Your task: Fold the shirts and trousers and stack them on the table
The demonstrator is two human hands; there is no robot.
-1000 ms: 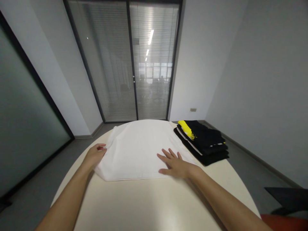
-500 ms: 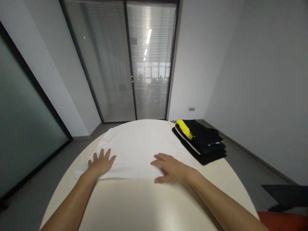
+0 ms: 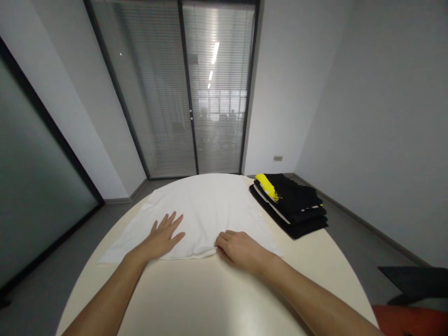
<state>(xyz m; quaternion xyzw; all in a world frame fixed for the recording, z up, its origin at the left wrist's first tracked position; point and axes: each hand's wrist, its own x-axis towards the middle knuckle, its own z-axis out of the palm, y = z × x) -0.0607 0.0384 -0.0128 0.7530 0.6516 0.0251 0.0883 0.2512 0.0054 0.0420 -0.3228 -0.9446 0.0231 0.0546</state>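
Observation:
A white cloth (image 3: 203, 205), perhaps a garment, lies spread over the far half of the round table (image 3: 189, 298). On its left part my left hand (image 3: 163, 238) rests flat, fingers spread. My right hand (image 3: 238, 247) is closed at the cloth's near edge, right of the middle, pinching the fabric. Small creases run through the cloth between the two hands. The fingertips of my right hand are partly hidden behind the hand itself.
A folded stack of black clothes (image 3: 297, 200) with a yellow print on top sits at the table's right edge. A chair with a red seat (image 3: 409, 319) stands at the lower right. Beyond the table is a glass partition with blinds (image 3: 161, 93).
My left hand has slid right and slightly forward on the cloth. My right hand has gone from open fingers to gripping the near edge, which is now creased.

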